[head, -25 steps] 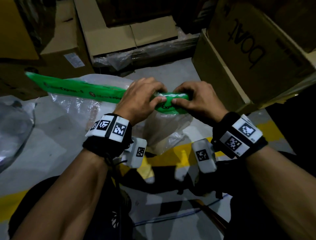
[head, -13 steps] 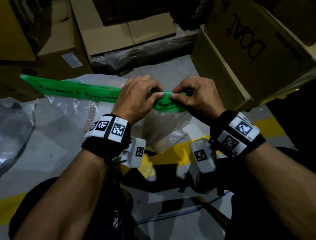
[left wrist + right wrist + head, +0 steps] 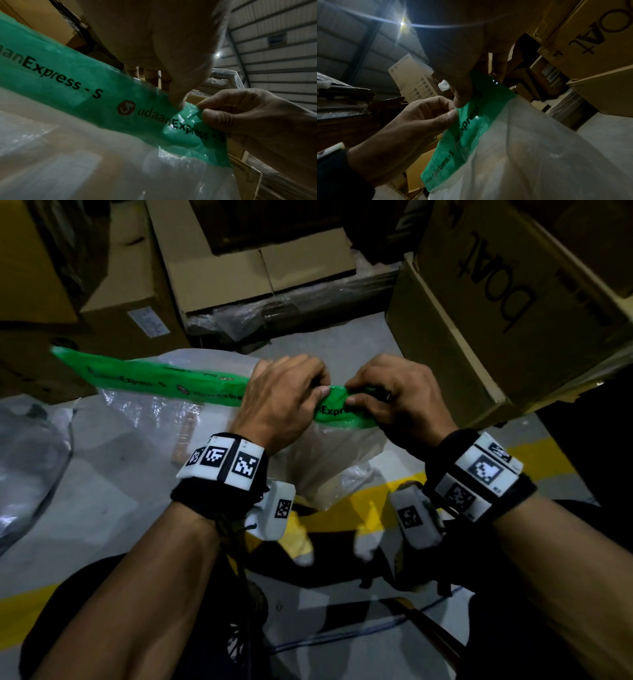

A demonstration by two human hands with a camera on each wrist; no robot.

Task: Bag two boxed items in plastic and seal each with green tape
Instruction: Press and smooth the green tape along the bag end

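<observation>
Your left hand (image 3: 284,398) pinches the printed green tape strip (image 3: 154,381) between thumb and curled fingers, and your right hand (image 3: 394,395) pinches the same strip just beside it, thumb tips almost touching. Both hands meet at the top of the clear plastic bag (image 3: 329,453), which stands on the grey concrete floor (image 3: 102,508) between your forearms and the cardboard cartons.

From the left wrist view, your left thumb (image 3: 178,97) presses down on the tape's upper edge while your right thumb (image 3: 217,119) holds the crinkled part next to it; black lettering on the tape (image 3: 106,97) reads "udaanExpress - S". The tape lies along the bag's (image 3: 85,155) top, and its free length runs out to your left, past the bag's edge.

Inside the bag a brownish boxed item (image 3: 185,440) shows dimly through the plastic; its details are too dark to tell.

A large brown carton with black lettering (image 3: 513,302) stands just to the right of your hands. A painted yellow line (image 3: 342,508) crosses the floor beneath your wrists.
</observation>
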